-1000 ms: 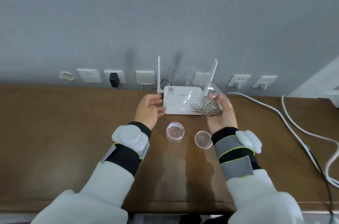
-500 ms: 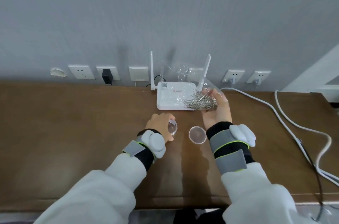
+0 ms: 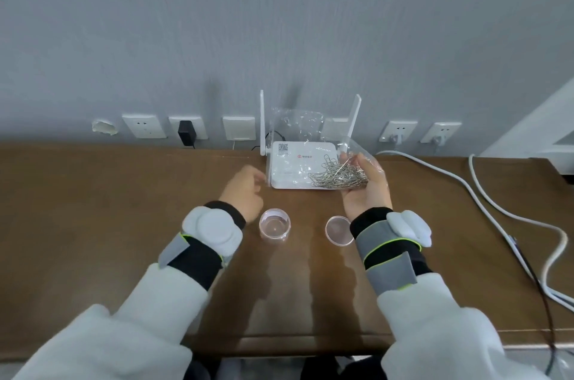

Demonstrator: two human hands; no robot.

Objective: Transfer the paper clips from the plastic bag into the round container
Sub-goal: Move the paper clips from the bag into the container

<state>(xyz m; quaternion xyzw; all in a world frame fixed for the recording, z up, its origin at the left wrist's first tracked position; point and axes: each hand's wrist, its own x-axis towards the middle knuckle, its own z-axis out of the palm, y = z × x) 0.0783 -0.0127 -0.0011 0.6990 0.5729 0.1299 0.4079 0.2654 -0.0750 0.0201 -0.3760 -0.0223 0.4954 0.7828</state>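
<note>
A clear plastic bag (image 3: 295, 123) stands raised in front of the router, and a heap of silver paper clips (image 3: 338, 176) lies in its lower right corner. My right hand (image 3: 366, 193), palm up, grips that corner from below. The round clear container (image 3: 275, 225) stands open on the brown table (image 3: 124, 208). Its clear lid (image 3: 339, 230) lies flat to the right, beside my right wrist. My left hand (image 3: 243, 193) hovers just behind the container with fingers loosely curled, close to the bag's left edge. Motion blur hides whether it touches the bag.
A white router (image 3: 295, 168) with two upright antennas stands against the wall behind the bag. Wall sockets run along the wall, one with a black adapter (image 3: 185, 132). White cables (image 3: 497, 211) trail across the right side of the table.
My left hand has lifted off the round container and moved up and back toward the bag's left edge. My right hand still holds the bag of clips in about the same place.
</note>
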